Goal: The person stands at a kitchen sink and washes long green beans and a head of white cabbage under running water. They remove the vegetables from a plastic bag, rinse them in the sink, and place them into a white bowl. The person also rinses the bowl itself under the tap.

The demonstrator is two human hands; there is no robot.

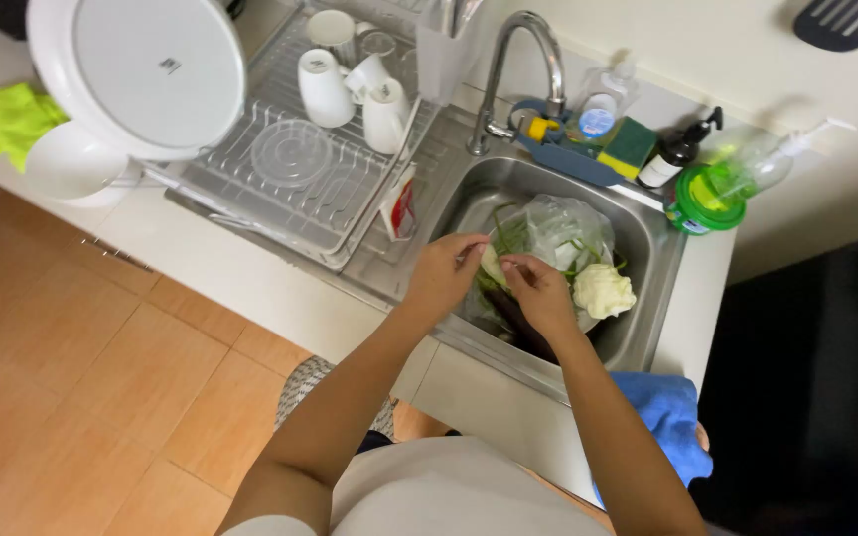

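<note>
Both my hands are over a steel sink (662, 288). My left hand (441, 276) and my right hand (540, 291) pinch a pale green vegetable piece (492, 266) between them. Behind the hands lies a clear plastic bag (560, 230) with long green stalks in it. A white cauliflower (604, 290) rests in the basin just right of my right hand. Something dark lies under the hands at the sink's front; what it is cannot be made out.
A dish rack (300, 189) with white cups, a clear lid and a large white plate (141, 69) stands left of the sink. The tap (523, 60), sponge, soap bottles and a green container (697, 199) line the back. A blue cloth (662, 417) hangs over the counter's front edge.
</note>
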